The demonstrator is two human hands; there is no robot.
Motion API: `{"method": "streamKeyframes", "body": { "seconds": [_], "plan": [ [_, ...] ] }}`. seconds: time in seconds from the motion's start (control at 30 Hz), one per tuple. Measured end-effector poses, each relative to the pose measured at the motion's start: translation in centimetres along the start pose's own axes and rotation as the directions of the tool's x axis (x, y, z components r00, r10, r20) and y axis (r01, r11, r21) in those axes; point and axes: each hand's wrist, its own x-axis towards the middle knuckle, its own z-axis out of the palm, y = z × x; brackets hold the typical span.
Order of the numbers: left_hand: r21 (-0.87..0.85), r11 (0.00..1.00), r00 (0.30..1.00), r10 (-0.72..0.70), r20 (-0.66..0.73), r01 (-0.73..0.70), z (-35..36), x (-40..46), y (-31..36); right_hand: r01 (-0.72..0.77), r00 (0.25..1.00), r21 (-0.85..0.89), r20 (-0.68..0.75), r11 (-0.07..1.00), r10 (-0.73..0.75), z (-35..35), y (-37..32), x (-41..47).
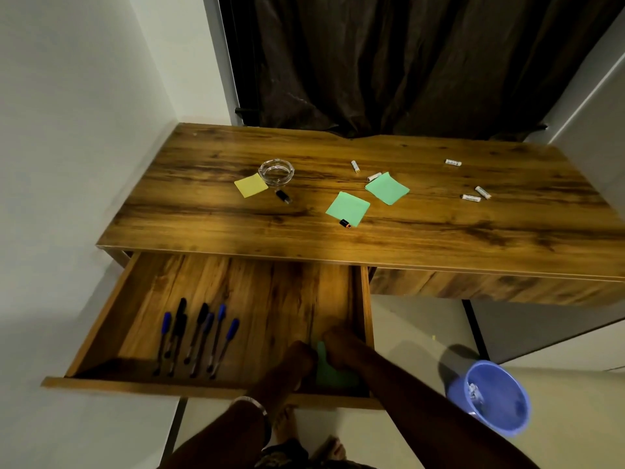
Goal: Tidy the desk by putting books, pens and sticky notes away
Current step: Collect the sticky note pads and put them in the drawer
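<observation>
The wooden drawer (145, 292) under the desk top (338, 252) is pulled out. Several blue and black pens (196, 336) lie side by side in its left half. In the drawer's front right corner both hands are at a green sticky-note pad (333, 374): my left hand (294, 362) grips its left edge and my right hand (341, 346) grips its top right. On the desk top lie a yellow sticky note (251, 185) and two green sticky notes (348, 208) (387, 187).
A glass ashtray (276, 171) stands beside the yellow note. Two small black gadgets (283, 196) (345, 224) and several white batteries (471, 197) are scattered over the desk. A blue bin (490, 397) sits on the floor at the right. A dark curtain hangs behind.
</observation>
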Motion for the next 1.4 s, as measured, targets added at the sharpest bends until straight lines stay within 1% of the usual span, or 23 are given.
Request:
{"method": "streamKeyframes", "body": {
  "seconds": [0.03,0.17,0.23,0.3,0.33,0.4,0.47,0.53,0.63,0.73,0.83,0.9,0.97,1.1,1.17,1.23,1.33,1.4],
  "plan": [
    [-0.003,1.0,1.0,0.0,0.007,0.0,0.1,0.3,-0.2,0.005,1.0,-0.012,0.028,1.0,-0.005,0.0,0.0,0.0],
    [-0.051,0.998,0.999,-0.024,0.029,0.026,0.3,0.5,-0.6,-0.002,0.998,-0.004,0.057,1.0,0.002,0.1,0.3,0.0],
    [-0.126,0.992,0.999,-0.027,0.019,0.03,0.3,0.4,-0.5,-0.001,1.0,0.026,0.021,1.0,0.001,0.0,0.3,-0.2],
    [-0.162,0.986,0.999,-0.052,-0.015,0.049,0.1,0.8,-0.6,0.004,1.0,0.065,-0.023,0.998,-0.002,-0.4,0.7,-0.2],
    [-0.162,0.986,0.999,-0.041,-0.019,0.038,-0.2,0.9,-0.4,0.007,0.999,0.096,-0.041,0.995,-0.003,-0.9,0.7,-0.3],
    [-0.206,0.978,0.999,0.038,-0.016,-0.04,-1.3,0.9,0.3,-0.021,0.995,0.21,-0.089,0.978,0.041,-2.3,1.1,-0.5],
    [-0.315,0.945,0.996,0.087,-0.009,-0.085,-2.9,0.5,1.7,-0.026,0.981,0.293,-0.176,0.956,0.081,-4.0,1.7,-0.8],
    [-0.368,0.917,0.988,0.147,-0.047,-0.154,-4.4,0.1,3.5,-0.021,0.957,0.359,-0.262,0.933,0.122,-5.9,2.4,-1.2],
    [-0.332,0.913,0.971,0.215,-0.103,-0.237,-6.6,-0.9,7.0,0.013,0.913,0.439,-0.372,0.898,0.169,-9.1,3.3,-1.7],
    [-0.295,0.92,0.963,0.221,-0.151,-0.258,-8.5,-0.2,10.1,0.038,0.869,0.502,-0.443,0.864,0.22,-12.3,4.3,-1.9],
    [-0.207,0.941,0.962,0.248,-0.118,-0.268,-10.1,2.9,12.4,0.033,0.83,0.532,-0.486,0.846,0.273,-15.2,5.5,-1.8],
    [-0.223,0.938,0.962,0.243,-0.123,-0.265,-11.4,2.3,15.3,0.033,0.822,0.575,-0.481,0.818,0.304,-16.9,6.5,-1.2],
    [-0.239,0.927,0.954,0.257,-0.156,-0.289,-12.7,1.1,18.3,0.021,0.826,0.612,-0.457,0.791,0.331,-18.4,7.6,0.0],
    [-0.153,0.937,0.934,0.275,-0.227,-0.313,-14.8,3.1,22.4,-0.036,0.83,0.606,-0.424,0.794,0.362,-20.7,9.1,2.8],
    [-0.117,0.946,0.941,0.278,-0.194,-0.304,-15.5,4.2,23.8,-0.069,0.833,0.599,-0.406,0.798,0.377,-21.1,9.7,4.5],
    [-0.09,0.951,0.945,0.279,-0.17,-0.297,-15.9,5.8,24.9,-0.097,0.826,0.624,-0.384,0.775,0.412,-21.6,10.1,6.0],
    [-0.002,0.952,0.939,0.301,-0.164,-0.305,-16.6,8.0,26.1,-0.104,0.814,0.681,-0.361,0.725,0.455,-22.3,10.2,7.7],
    [0.0,0.953,0.946,0.3,-0.123,-0.302,-16.9,9.0,26.9,-0.104,0.798,0.743,-0.334,0.661,0.501,-22.7,10.4,9.0]
  ]
}}
